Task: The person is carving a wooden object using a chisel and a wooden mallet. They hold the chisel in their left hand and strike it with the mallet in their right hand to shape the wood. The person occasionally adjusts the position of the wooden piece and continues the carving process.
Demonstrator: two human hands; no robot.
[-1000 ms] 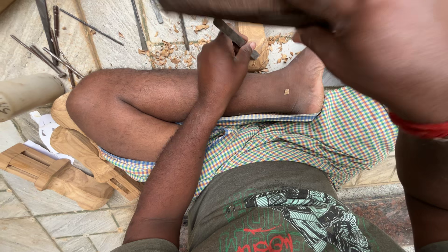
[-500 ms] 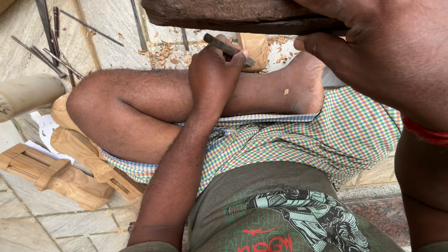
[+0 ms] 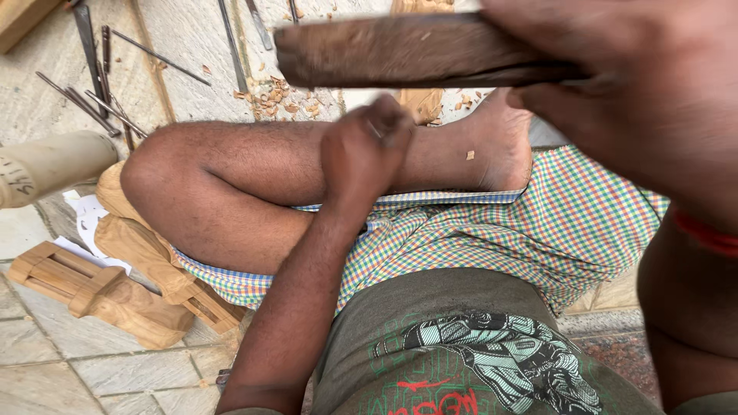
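Note:
My right hand [image 3: 630,92] fills the upper right, close to the camera, and grips a dark wooden mallet [image 3: 400,50] that lies blurred across the top. Just under the mallet's head, my left hand [image 3: 365,150] is a closed fist above my crossed shin. The chisel it held a moment ago is hidden by the fist and the mallet. Beyond my foot [image 3: 500,146] stands a pale wooden workpiece [image 3: 419,100], with wood chips [image 3: 277,96] scattered beside it on the stone floor.
Several thin metal chisels [image 3: 100,92] lie on the floor at the upper left. Carved wooden blocks [image 3: 115,296] sit by my left knee on white paper [image 3: 84,223]. A pale cylinder [image 3: 46,165] pokes in from the left edge.
The mallet has swung down and left, from above the frame's top to just over my left fist. The chisel's handle, visible before, is covered now.

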